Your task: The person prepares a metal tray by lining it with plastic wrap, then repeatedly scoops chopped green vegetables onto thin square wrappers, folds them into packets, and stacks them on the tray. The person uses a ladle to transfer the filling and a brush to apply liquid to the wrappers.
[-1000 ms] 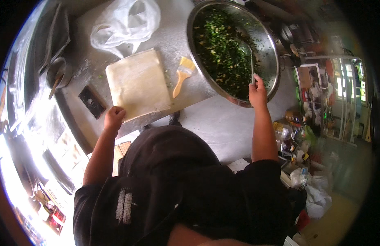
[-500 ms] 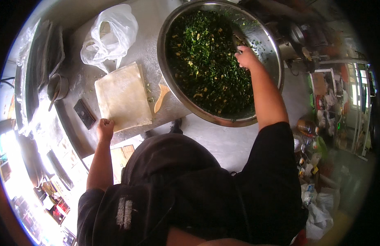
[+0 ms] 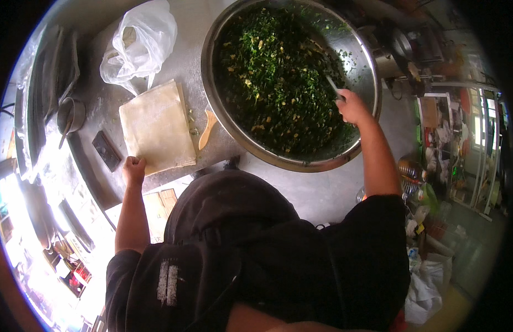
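My right hand (image 3: 355,107) is closed around the metal handle (image 3: 333,86) of a utensil whose working end is buried and cannot be made out. It reaches over the right side of a big steel bowl (image 3: 209,88), tilted in view and full of chopped green filling (image 3: 278,77) with yellowish bits. My left hand (image 3: 134,169) is curled into a fist at the near left corner of a stack of pale, flat square sheets (image 3: 159,130). Whether anything is inside that fist is hidden.
Between stack and bowl lies a wooden scraper-like piece (image 3: 207,130). A dark phone (image 3: 106,151) rests left of the sheets, with a small metal pot (image 3: 74,115) beyond it. A white plastic bag (image 3: 146,44) sits behind the stack. Bottles (image 3: 411,169) and bags stand on the right.
My right hand has moved right and nearer me within the bowl, and the handle now shows more. My left fist stays by the stack's corner; the whole view has shifted slightly.
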The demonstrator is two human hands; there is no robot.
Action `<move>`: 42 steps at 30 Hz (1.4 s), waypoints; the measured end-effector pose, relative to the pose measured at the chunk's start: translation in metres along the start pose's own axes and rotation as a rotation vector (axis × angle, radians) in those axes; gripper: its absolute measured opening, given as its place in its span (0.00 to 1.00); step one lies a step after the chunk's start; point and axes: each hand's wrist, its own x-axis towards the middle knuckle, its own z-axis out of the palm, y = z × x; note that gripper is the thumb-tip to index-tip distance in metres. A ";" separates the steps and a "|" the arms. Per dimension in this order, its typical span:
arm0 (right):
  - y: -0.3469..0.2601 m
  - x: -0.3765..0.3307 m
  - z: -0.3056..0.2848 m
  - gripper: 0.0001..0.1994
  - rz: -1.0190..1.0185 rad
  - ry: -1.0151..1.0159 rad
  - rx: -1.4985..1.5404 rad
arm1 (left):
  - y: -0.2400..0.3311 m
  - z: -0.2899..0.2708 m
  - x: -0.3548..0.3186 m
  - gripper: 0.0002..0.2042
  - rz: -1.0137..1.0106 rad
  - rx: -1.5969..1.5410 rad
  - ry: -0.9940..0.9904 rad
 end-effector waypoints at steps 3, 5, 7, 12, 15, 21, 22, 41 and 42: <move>-0.014 -0.006 0.001 0.24 -0.052 -0.194 0.465 | 0.005 -0.002 -0.002 0.14 0.013 -0.028 0.012; -0.014 -0.019 -0.002 0.22 -0.040 -0.239 0.683 | 0.009 -0.005 -0.006 0.14 0.026 -0.041 0.017; -0.012 -0.037 -0.005 0.22 0.008 -0.244 0.846 | 0.014 -0.009 -0.009 0.14 0.001 -0.012 -0.002; -0.019 -0.077 -0.005 0.23 -0.022 -0.194 0.979 | 0.025 -0.015 -0.015 0.14 0.036 0.021 0.012; -0.032 -0.096 -0.005 0.22 -0.019 -0.172 1.034 | 0.026 -0.018 -0.016 0.13 0.068 0.004 0.007; -0.064 -0.124 0.006 0.22 0.001 -0.142 1.080 | 0.019 -0.024 -0.014 0.13 0.087 -0.041 -0.047; -0.069 -0.127 0.011 0.22 0.016 -0.125 1.078 | 0.018 -0.025 -0.013 0.13 0.092 -0.021 -0.053; -0.126 -0.185 0.054 0.24 0.009 -0.147 1.127 | 0.004 -0.041 -0.013 0.12 0.233 -0.251 -0.197; -0.128 -0.188 0.051 0.24 -0.014 -0.148 1.115 | 0.003 -0.042 -0.013 0.12 0.235 -0.261 -0.211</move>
